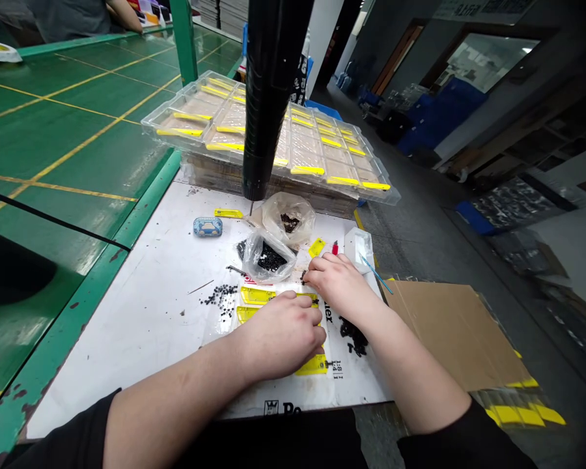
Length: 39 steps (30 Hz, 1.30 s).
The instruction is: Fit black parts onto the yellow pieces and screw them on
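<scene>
Several yellow pieces (pixel 258 296) lie lined up on the white table top (pixel 127 326), partly under the left hand (pixel 288 332), whose fingers curl down over them; whether it holds a piece or only steadies it, I cannot tell. Just beyond, the right hand (pixel 339 286) has its fingertips bunched at a small dark bit (pixel 303 277) near the open bag of black beads (pixel 269 257) — a narrow grip, though nothing shows whether anything is pinched. For neat work, I would press each piece flat by its edge, leave the upper face uncovered, and lift small parts 1 at a time with a light pinch. The loose beads (pixel 219 296) and the heap of black clips (pixel 352 337) look easy to scatter — short, careful movements seem wise, well away from the hanging black tool (pixel 268 98).
</scene>
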Tool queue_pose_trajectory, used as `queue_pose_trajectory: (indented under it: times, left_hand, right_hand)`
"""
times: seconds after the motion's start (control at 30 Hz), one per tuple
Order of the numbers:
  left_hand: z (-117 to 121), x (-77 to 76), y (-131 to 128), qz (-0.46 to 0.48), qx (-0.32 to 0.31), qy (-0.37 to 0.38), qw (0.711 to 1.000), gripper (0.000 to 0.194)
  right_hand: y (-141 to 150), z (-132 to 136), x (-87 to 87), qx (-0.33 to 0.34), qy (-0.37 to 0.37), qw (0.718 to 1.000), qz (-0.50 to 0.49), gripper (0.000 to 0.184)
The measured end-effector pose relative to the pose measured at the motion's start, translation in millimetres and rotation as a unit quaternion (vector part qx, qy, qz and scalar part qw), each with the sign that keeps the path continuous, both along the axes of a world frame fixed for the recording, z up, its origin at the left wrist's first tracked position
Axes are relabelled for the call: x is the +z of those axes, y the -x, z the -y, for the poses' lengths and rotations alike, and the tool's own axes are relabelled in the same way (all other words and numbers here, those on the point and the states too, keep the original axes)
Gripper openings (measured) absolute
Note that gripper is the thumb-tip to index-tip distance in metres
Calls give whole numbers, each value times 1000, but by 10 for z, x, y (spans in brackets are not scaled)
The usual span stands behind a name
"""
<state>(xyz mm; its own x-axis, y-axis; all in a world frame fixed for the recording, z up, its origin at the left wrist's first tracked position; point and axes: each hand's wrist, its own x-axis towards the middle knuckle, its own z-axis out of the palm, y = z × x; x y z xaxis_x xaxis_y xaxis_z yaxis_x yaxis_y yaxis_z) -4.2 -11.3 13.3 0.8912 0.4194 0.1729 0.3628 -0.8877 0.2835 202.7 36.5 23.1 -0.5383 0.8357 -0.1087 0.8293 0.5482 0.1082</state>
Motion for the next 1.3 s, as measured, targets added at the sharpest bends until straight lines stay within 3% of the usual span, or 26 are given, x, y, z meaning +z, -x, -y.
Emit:
queue_pose_trajectory:
  times: [0.4,0.7,0.93,1.03,1.1,1.13,1.17,1.2,1.27,1.3]
  left_hand:
    - [-28,-95,-9,49,40,8,998,32]
    - [-12,-87,-10,67,31,6,997,28]
    - [-7,-86,-11,56,39,12,998,29]
    - [-16,-43,-11,80,99,91,988,26]
    - [-41,-6,-5,142,176,216,950,23]
    - [-57,9,-1,184,207,297,914,24]
    - [-74,21,2,231,228,383,865,25]
    - [-89,26,4,276,234,466,807,26]
    - [-107,22,1,344,211,603,689,33]
    - [-109,14,-4,365,195,647,640,39]
  right_hand:
    - [-73,34,-60,-4,-12,1000,-8,11]
    - [-35,44,-53,-3,-4,1000,-27,10]
    - [-139,73,-105,-37,11,987,-157,14]
    - [-182,150,-55,-61,15,966,-251,15]
    - [-185,247,-27,-93,29,927,-362,16]
    - [-177,306,-25,-114,40,892,-435,17]
    - [-163,369,-31,-143,63,827,-540,17]
    - [-142,434,-46,-159,73,783,-597,20]
    - [-87,558,-94,-180,81,724,-661,23]
    - [-57,615,-122,-186,81,715,-669,23]
